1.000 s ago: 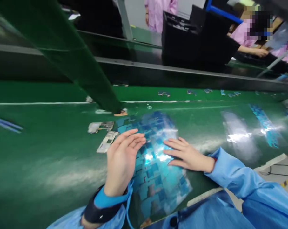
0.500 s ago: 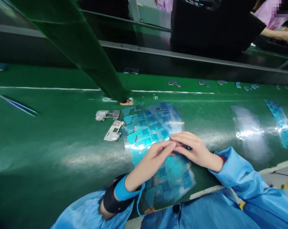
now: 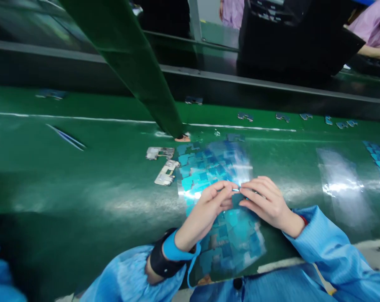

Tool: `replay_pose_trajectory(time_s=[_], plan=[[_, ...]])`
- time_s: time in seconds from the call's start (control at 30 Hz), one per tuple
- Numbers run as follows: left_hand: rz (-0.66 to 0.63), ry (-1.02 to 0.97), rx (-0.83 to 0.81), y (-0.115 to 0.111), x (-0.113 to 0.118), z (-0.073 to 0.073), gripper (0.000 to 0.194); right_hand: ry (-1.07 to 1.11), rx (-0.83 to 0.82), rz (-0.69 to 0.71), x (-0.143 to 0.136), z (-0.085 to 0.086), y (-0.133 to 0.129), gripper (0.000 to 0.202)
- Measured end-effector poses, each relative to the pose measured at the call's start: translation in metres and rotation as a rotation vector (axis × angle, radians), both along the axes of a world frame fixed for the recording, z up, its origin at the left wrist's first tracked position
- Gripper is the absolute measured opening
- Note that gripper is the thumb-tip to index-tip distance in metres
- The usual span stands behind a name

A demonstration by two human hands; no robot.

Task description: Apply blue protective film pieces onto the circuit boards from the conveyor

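Observation:
My left hand (image 3: 212, 204) and my right hand (image 3: 267, 199) meet over a clear sheet covered with blue film pieces (image 3: 221, 167). Between their fingertips is a small dark piece (image 3: 237, 199), pinched from both sides; its details are too small to tell. A black and blue wrist strap (image 3: 172, 253) circles my left wrist. Left of the sheet lie two circuit boards, a silvery one (image 3: 155, 153) above a paler, slanted one (image 3: 165, 175). Their upper right sides come close to the sheet's edge.
Blue tweezers (image 3: 67, 137) lie at the left on the green table (image 3: 114, 167). A green post (image 3: 146, 79) rises behind the boards. Several small boards (image 3: 282, 117) line the back. Another clear sheet (image 3: 340, 180) lies right. People in pink stand across; a blue sleeve shows bottom left.
The view has shifted left, so the scene appears farther right. My fingertips have moved slightly apart, and the dark piece between them now shows. A blue sleeve has appeared at bottom left.

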State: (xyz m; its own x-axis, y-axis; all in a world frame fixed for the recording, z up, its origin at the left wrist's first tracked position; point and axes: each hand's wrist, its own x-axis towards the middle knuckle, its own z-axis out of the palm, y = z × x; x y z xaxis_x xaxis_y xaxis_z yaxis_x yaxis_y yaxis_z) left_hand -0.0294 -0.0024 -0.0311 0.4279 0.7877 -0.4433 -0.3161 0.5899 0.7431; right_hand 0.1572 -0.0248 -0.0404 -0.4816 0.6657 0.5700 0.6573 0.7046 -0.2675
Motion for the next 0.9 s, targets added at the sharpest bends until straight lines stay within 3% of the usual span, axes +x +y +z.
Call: replay_pose_trajectory(time_s=[0.2,0.37,0.5,0.6,0.73,0.8,0.9], plan=[[0.041,-0.029,-0.11,-0.004,0.002,-0.002,0.038,-0.021,0.032,-0.007,-0.001,-0.012,-0.007,0.025],[0.082,-0.009,-0.083,-0.009,0.003,-0.004,0.033,0.021,0.034,0.025,-0.001,-0.015,-0.013,0.024],[0.128,0.016,-0.039,-0.009,0.002,-0.005,0.033,0.182,-0.246,0.086,-0.006,0.003,-0.022,0.017],[0.13,0.107,0.004,-0.01,0.004,-0.008,0.046,0.412,-0.53,0.085,-0.003,0.019,-0.027,0.008],[0.048,0.308,0.147,-0.021,0.006,-0.016,0.087,0.643,-0.78,-0.014,0.014,0.021,-0.019,0.011],[-0.022,0.516,0.289,-0.026,0.006,-0.024,0.08,0.666,-0.833,-0.072,0.02,0.013,-0.011,0.015],[-0.052,0.945,0.561,-0.031,0.005,-0.037,0.046,0.7,-0.881,-0.131,0.017,-0.002,-0.003,0.024]])
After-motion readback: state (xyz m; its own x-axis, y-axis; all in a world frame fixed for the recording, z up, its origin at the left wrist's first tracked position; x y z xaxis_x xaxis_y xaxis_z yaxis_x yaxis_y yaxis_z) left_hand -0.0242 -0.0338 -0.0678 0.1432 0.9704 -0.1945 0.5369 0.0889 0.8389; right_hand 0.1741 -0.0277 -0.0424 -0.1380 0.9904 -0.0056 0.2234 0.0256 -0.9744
